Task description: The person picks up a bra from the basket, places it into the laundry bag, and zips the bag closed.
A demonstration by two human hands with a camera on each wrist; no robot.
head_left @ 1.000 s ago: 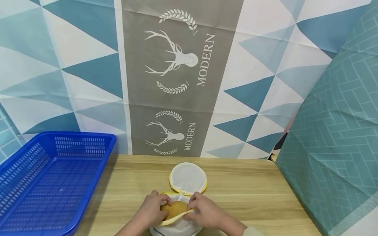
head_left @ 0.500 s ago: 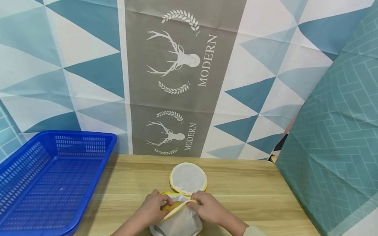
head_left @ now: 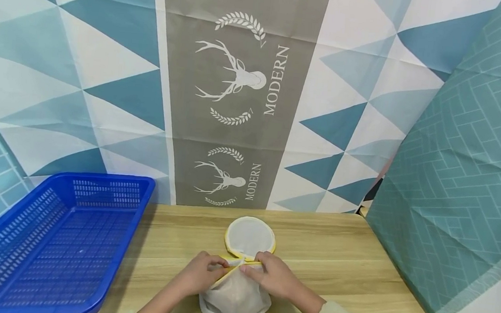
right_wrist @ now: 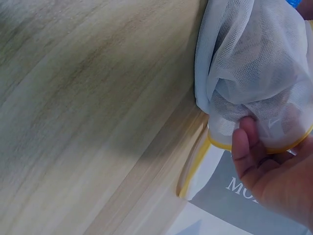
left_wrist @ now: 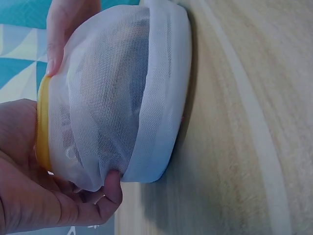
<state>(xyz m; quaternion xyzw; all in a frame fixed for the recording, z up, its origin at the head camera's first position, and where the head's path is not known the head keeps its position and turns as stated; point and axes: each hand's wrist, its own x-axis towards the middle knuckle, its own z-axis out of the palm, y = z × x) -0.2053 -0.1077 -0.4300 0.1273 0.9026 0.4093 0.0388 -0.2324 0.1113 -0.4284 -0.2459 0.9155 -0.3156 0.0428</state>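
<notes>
A white mesh laundry bag (head_left: 236, 302) with yellow edging stands on the table, its round lid (head_left: 251, 238) folded back behind it. With its thumb and fingers my left hand (head_left: 201, 273) pinches the yellow edge on the left side. The right hand (head_left: 276, 277) pinches the front edge at the right and holds it up near the hinge of the lid. Through the mesh, in the left wrist view, a darker rounded bulk (left_wrist: 115, 63) shows inside; its kind cannot be told. The bag's mouth is mostly covered by its raised front edge.
To the left stands a large blue plastic basket (head_left: 107, 283) with slotted walls. The wooden table (head_left: 321, 262) meets a patterned wall covering (head_left: 231, 125) at the back and a teal sheet (head_left: 457, 194) on the right.
My right hand has drawn the bag's front edge up and back toward the lid. The tan thing that showed in the mouth is now covered. The left hand has kept its place.
</notes>
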